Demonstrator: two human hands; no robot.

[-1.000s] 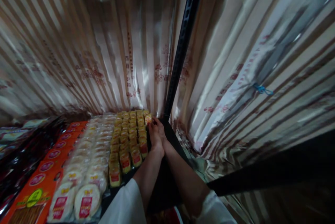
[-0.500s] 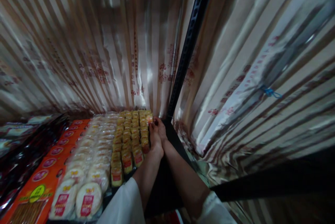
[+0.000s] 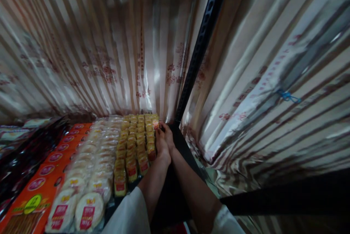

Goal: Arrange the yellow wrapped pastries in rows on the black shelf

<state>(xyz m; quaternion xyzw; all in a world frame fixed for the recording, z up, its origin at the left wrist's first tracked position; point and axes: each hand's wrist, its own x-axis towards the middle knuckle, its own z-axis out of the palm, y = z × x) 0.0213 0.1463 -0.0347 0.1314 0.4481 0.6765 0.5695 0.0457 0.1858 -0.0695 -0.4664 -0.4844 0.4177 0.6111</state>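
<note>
My left hand (image 3: 161, 139) and my right hand (image 3: 167, 134) are side by side at the far right corner of a dark shelf. Their fingers are bent around the right side of a small yellow snack pack (image 3: 155, 124) with an orange label, at the back of the rightmost row. My right hand is slightly farther right, its fingertips curled in near the pack. Rows of yellow wrapped snack packs (image 3: 131, 166) stand just left of my left hand. The fingertips are small and partly hidden.
Left of these lie round white wrapped cakes (image 3: 89, 211), orange snack bags (image 3: 45, 170) and dark shiny packages (image 3: 24, 157). Striped printed plastic sheeting (image 3: 109, 44) hangs behind and to the right. A black perforated post (image 3: 199, 51) rises at the corner of the black shelf (image 3: 175, 190).
The view has shifted slightly, so the packages sit a little farther left. My hands stay at the same corner beside the yellow pack, with hardly any movement.
</note>
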